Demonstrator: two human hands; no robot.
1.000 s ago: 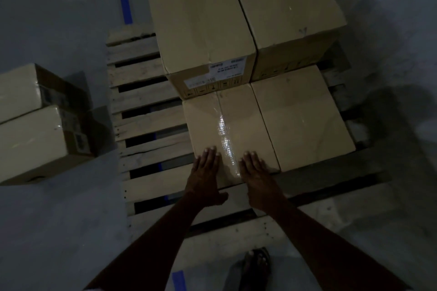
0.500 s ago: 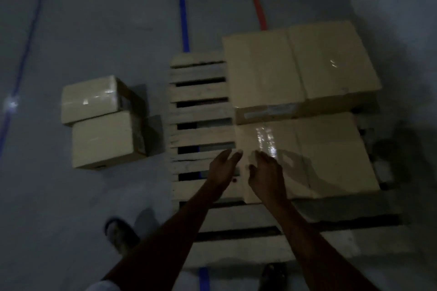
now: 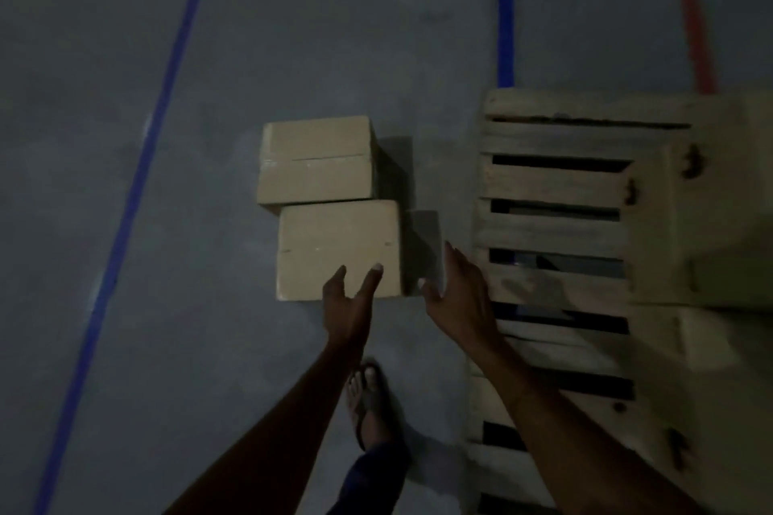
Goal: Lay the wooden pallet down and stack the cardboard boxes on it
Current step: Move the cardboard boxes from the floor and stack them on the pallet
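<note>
Floor: dim grey concrete with blue tape lines and a red tape line at the far right; we see our own sandalled foot at the bottom.
Pallet: the wooden pallet already lies flat on the floor at our right, its slats bare on the near side.
Boxes on pallet: pale cardboard boxes fill its right part, cut off by the frame edge, so we cannot count them.
Boxes to fetch: two remain on the floor, well apart from the pallet, touching each other; the near box sits in front of the far box.
Left hand: our left hand is spread, fingers reaching over the near box's front edge; whether it touches yet we cannot tell.
Right hand: our right hand is spread too, empty, palm turned toward the box's shaded right side, just beside its corner.
Handling: we judge the box stiff, with flat, smooth faces that may slip under bare palms; its weight cannot be read from here, so we should lift as if it were heavy.
Where to hold: press the hands on opposite side faces, low, or hook fingers under the bottom edges; avoid the top seam.
Risk: the far box leans close, so we lift straight up.
</note>
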